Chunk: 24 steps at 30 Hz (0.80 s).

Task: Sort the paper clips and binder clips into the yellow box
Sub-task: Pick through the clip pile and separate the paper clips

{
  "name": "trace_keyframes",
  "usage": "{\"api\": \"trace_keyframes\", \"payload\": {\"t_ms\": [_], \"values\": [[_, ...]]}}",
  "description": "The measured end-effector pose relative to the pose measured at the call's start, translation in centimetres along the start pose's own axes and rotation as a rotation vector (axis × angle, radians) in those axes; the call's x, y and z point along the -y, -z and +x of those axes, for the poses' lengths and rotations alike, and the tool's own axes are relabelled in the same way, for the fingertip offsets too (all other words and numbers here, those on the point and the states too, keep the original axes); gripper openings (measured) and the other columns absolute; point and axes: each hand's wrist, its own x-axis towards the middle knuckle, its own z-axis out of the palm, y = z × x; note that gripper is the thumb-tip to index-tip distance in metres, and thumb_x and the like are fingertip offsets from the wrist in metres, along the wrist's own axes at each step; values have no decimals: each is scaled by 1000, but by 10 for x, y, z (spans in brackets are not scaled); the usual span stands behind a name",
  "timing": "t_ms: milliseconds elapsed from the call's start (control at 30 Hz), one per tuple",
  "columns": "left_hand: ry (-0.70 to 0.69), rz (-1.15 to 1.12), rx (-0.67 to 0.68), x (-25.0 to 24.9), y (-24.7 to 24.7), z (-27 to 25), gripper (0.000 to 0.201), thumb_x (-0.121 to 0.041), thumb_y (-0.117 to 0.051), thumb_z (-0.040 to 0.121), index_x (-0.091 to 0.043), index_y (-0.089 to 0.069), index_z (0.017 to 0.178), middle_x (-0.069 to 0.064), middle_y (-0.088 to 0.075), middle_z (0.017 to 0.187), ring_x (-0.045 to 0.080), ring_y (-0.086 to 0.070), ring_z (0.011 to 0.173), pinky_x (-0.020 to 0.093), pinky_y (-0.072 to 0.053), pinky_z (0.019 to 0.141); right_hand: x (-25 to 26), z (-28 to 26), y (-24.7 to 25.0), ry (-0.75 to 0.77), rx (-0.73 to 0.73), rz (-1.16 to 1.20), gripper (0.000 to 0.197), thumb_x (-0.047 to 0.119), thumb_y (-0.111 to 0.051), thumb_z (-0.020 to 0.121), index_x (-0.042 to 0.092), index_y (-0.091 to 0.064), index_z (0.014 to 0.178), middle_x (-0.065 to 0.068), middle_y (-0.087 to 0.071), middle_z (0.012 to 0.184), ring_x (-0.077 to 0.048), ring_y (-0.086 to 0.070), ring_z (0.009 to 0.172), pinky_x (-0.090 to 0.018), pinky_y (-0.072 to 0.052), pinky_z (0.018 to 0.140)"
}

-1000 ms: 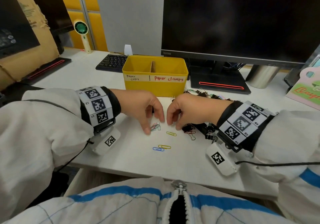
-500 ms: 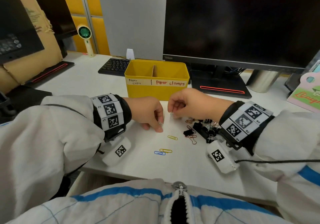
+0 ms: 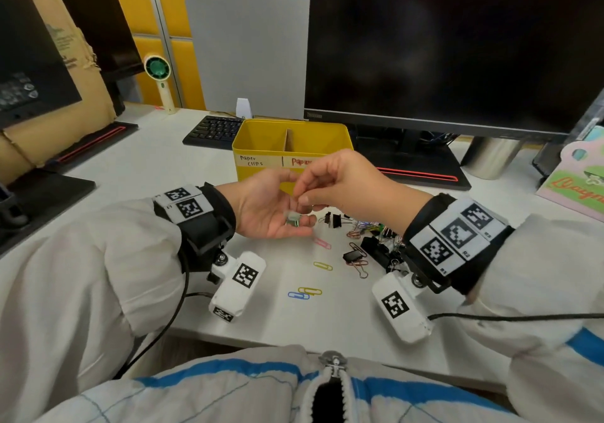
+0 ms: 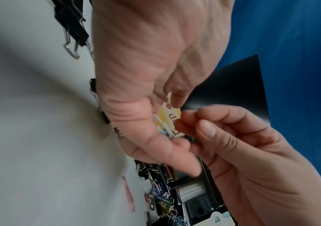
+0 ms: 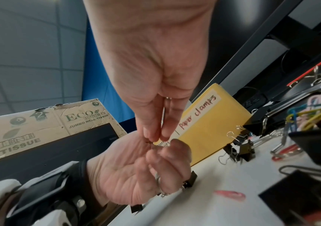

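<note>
left hand (image 3: 271,210) cupped, holds small clips | right hand (image 3: 340,180) pinches a clip above it | yellow box (image 3: 261,141) looks empty | paper clips (image 3: 322,265), binder clips (image 3: 354,255) wait on desk

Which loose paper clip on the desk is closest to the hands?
The pink paper clip. It lies alone just below the left hand, while the yellow paper clip and the blue-and-yellow pair lie nearer the desk's front edge.

Loose paper clips (image 3: 310,291) lie before the box (image 3: 258,143), monitor (image 3: 454,46) behind.
</note>
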Motion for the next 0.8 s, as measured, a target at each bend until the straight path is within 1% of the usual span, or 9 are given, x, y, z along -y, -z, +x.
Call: {"api": "trace_keyframes", "payload": {"t_ms": [33, 100, 167, 233, 300, 367, 500, 600, 800], "values": [[25, 60, -10, 1, -1, 0, 43, -47, -48, 94, -6, -62, 89, 5, -51, 76, 15, -55, 60, 27, -60, 56, -1, -1, 0, 5, -17, -19, 10, 0, -76, 84, 5, -75, 92, -16, -75, 87, -19, -71, 74, -33, -63, 75], [-7, 291, -169, 4, -4, 1, 38, -48, -52, 94, -18, -49, 71, -2, -39, 62, 7, -37, 45, 15, -38, 37, -6, -5, 4, -19, -76, -97, 11, 3, -80, 80, 9, -76, 88, -10, -75, 84, -16, -68, 71, -38, -62, 75], [-143, 662, -341, 9, -3, 3, 41, -44, -58, 95, -23, -43, 63, -6, -30, 55, 9, -24, 42, 18, -19, 36, -11, -10, 6, -115, -16, -213, 16, 9, -88, 73, 14, -75, 80, -7, -74, 80, -17, -67, 66, -39, -61, 74], [-276, 1016, -358, 14, -3, -3, 35, -39, -73, 88, -21, -56, 63, -7, -36, 50, 11, -28, 42, 19, -21, 42, -13, -17, 2, -214, 121, -325, 22, 16, -93, 66, 17, -73, 76, -6, -74, 75, -14, -63, 61, -35, -58, 66], [-321, 1226, -204, 17, -7, -14, 23, -36, -84, 77, -17, -71, 81, -10, -39, 47, 8, -31, 42, 23, -23, 45, -15, -22, -6, -239, 183, -415, 31, 23, -96, 59, 17, -70, 73, -1, -71, 71, -10, -59, 59, -31, -53, 60], [-294, 1370, -90, 21, -14, -24, 41, -40, -93, 63, -23, -72, 94, -13, -38, 48, 8, -29, 44, 27, -22, 49, -16, -25, -14, -247, 197, -475, 40, 31, -98, 52, 17, -68, 74, 2, -68, 72, -12, -58, 62, -32, -52, 61], [-308, 1752, -186, 30, -29, -26, 75, -54, -96, 45, -30, -56, 104, -24, -49, 61, -10, -48, 54, 11, -30, 45, -14, -25, -20, -229, 260, -562, 53, 41, -98, 50, 18, -65, 85, 9, -62, 78, -9, -58, 70, -24, -47, 60], [-424, 1784, -240, 33, -30, -17, 78, -47, -97, 50, -23, -49, 107, -21, -44, 74, -26, -45, 64, 4, -34, 53, -14, -23, -19, -256, 232, -529, 58, 34, -99, 49, 21, -60, 90, 7, -64, 84, -11, -61, 75, -26, -51, 66], [-449, 1609, -389, 34, -24, 5, 47, -43, -94, 58, -21, -71, 92, -16, -48, 57, 1, -45, 54, 18, -29, 49, -26, -18, -18, -350, 129, -385, 64, 16, -97, 54, 22, -53, 100, -1, -73, 88, -23, -71, 86, -46, -59, 82]]}}
